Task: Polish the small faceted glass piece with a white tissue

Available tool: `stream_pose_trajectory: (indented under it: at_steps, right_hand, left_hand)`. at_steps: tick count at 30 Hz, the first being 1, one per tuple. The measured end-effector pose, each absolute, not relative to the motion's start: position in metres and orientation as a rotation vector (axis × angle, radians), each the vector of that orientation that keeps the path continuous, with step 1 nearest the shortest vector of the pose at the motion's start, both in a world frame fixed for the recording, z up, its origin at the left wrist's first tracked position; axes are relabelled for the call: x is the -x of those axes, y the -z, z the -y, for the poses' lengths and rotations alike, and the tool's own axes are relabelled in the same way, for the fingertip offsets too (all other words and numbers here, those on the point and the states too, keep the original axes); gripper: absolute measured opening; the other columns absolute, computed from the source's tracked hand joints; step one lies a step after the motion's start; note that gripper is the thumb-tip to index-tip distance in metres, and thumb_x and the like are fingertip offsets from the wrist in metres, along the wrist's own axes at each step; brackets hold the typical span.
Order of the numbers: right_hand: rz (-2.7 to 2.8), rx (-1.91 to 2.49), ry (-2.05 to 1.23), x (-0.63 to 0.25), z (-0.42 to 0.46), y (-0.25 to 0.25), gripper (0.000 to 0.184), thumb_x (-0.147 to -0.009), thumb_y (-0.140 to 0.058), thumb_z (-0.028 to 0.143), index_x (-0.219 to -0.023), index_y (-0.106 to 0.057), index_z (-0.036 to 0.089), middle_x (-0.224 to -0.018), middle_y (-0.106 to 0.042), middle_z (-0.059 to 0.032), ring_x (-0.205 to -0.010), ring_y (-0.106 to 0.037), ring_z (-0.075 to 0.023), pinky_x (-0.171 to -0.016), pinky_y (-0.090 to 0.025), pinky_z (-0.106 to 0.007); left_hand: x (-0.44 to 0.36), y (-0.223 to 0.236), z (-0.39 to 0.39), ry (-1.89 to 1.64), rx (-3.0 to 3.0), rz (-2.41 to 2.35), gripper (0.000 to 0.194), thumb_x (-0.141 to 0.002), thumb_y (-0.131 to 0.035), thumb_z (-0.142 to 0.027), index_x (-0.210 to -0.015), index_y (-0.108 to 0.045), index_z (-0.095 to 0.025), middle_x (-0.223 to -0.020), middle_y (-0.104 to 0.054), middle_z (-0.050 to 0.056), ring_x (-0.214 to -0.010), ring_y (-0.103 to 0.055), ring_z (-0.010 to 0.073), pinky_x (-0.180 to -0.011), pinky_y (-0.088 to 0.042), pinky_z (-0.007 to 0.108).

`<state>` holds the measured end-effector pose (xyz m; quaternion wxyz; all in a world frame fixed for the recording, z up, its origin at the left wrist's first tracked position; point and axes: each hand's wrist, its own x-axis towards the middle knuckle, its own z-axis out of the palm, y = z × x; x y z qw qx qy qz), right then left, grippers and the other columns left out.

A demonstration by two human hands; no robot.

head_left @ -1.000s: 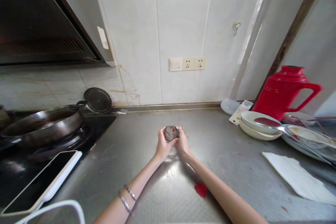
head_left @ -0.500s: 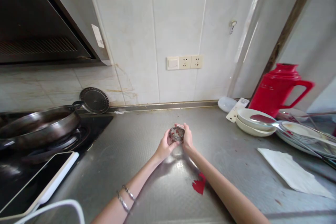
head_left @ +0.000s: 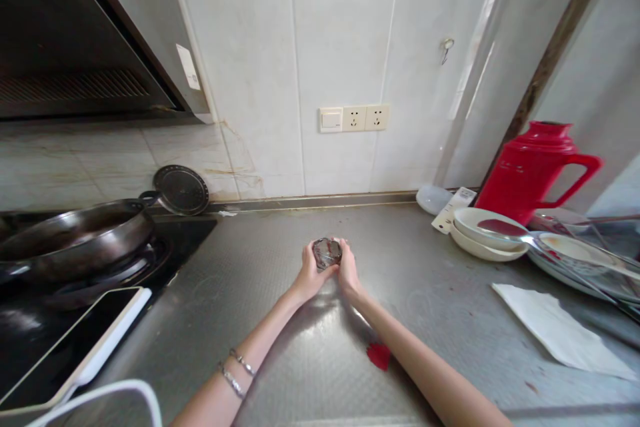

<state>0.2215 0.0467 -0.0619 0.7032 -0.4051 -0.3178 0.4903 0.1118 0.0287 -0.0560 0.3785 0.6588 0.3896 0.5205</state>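
Note:
A small round thing (head_left: 327, 253), dark brown and grey with a shiny, see-through surface, is between my two hands above the steel counter (head_left: 280, 373); its exact kind is too small to tell. My left hand (head_left: 311, 273) wraps its left side, with the thumb across the near edge. From the right, the fingers of my right hand (head_left: 349, 269) curl around it. A red scrap (head_left: 379, 355) with a jagged edge lies on the counter beside my right forearm.
At left, a pan (head_left: 95, 240) sits on the black stove, with a phone-like device (head_left: 65, 353) and white cable in front. To the right stand a red thermos (head_left: 530, 170), stacked bowls (head_left: 485, 250) and plates with utensils. A white napkin (head_left: 555, 330) lies nearer.
Both hands have shifted slightly left with the round thing and turned it, so its top looks different. More of the red scrap's shape shows beside my right forearm.

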Motion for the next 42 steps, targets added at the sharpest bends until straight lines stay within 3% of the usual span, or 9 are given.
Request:
stream_pose_trajectory:
  at_steps: [4,7,16,21,28,36,39,42]
  right_hand:
    - [0.69,0.887,-1.148,-0.232,-0.053,0.06,0.042,-0.073,-0.051,0.055,-0.082,-0.07,0.019,-0.078,-0.073,-0.0013,-0.075,-0.066,-0.0194,-0.07,-0.049,-0.027]
    - [0.663,0.888,-1.188,-0.241,-0.057,0.058,0.046,-0.071,-0.049,0.059,-0.076,-0.07,0.018,-0.069,-0.072,-0.0028,-0.067,-0.067,-0.021,-0.065,-0.05,-0.03]
    - [0.685,0.859,-1.257,-0.246,-0.053,0.046,0.048,-0.071,-0.049,0.06,-0.072,-0.07,0.017,-0.069,-0.073,-0.0056,-0.065,-0.068,-0.0226,-0.064,-0.052,-0.032]
    - [0.72,0.828,-1.286,-0.245,-0.048,0.041,0.049,-0.073,-0.047,0.059,-0.074,-0.071,0.016,-0.072,-0.073,-0.0074,-0.064,-0.068,-0.0234,-0.063,-0.052,-0.033]
    - [0.685,0.829,-1.17,-0.236,-0.05,0.047,0.043,-0.072,-0.051,0.056,-0.081,-0.07,0.018,-0.077,-0.073,-0.0033,-0.073,-0.067,-0.021,-0.069,-0.05,-0.03]
    - [0.697,0.855,-1.108,-0.22,-0.047,0.057,0.032,-0.074,-0.053,0.048,-0.082,-0.068,0.021,-0.082,-0.072,0.0002,-0.084,-0.065,-0.018,-0.074,-0.048,-0.025]
    - [0.697,0.867,-1.127,-0.223,-0.048,0.058,0.036,-0.074,-0.052,0.051,-0.083,-0.068,0.02,-0.081,-0.073,-0.0004,-0.08,-0.065,-0.0185,-0.072,-0.049,-0.026]
    - [0.679,0.878,-1.163,-0.229,-0.051,0.057,0.042,-0.073,-0.05,0.056,-0.078,-0.068,0.018,-0.073,-0.072,-0.0016,-0.07,-0.066,-0.0194,-0.066,-0.05,-0.027]
  left_hand:
    - [-0.112,0.056,-0.025,-1.158,-1.646,-0.781,0.07,-0.078,-0.063,-0.03,-0.136,-0.026,-0.02,-0.142,-0.037,0.015,-0.134,-0.033,0.0267,-0.114,-0.019,0.047]
    - [-0.115,0.059,-0.026,-1.134,-1.54,-0.795,0.069,-0.078,-0.063,-0.029,-0.138,-0.03,-0.019,-0.148,-0.031,0.013,-0.139,-0.024,0.0274,-0.116,-0.015,0.046]
    - [-0.116,0.051,-0.03,-1.205,-1.416,-0.757,0.07,-0.065,-0.077,-0.026,-0.127,-0.048,-0.015,-0.138,-0.046,0.016,-0.128,-0.043,0.0297,-0.111,-0.029,0.044]
    - [-0.114,0.048,-0.029,-1.142,-1.495,-0.706,0.062,-0.069,-0.075,-0.028,-0.124,-0.051,-0.015,-0.129,-0.055,0.014,-0.117,-0.053,0.0279,-0.106,-0.036,0.043]
    - [-0.117,0.051,-0.025,-1.338,-1.616,-0.89,0.056,-0.07,-0.073,-0.025,-0.121,-0.049,-0.018,-0.121,-0.058,0.011,-0.112,-0.053,0.025,-0.102,-0.036,0.042]
    - [-0.112,0.048,-0.031,-1.482,-1.628,-1.071,0.065,-0.055,-0.083,-0.028,-0.111,-0.051,-0.021,-0.109,-0.051,0.007,-0.11,-0.05,0.0254,-0.099,-0.037,0.041]
    - [-0.113,0.048,-0.028,-1.407,-1.594,-1.003,0.068,-0.056,-0.083,-0.029,-0.114,-0.05,-0.019,-0.115,-0.051,0.009,-0.116,-0.047,0.028,-0.104,-0.032,0.045]
    - [-0.116,0.05,-0.023,-1.282,-1.508,-0.838,0.074,-0.065,-0.077,-0.028,-0.127,-0.039,-0.019,-0.131,-0.047,0.013,-0.127,-0.041,0.0288,-0.11,-0.025,0.046]
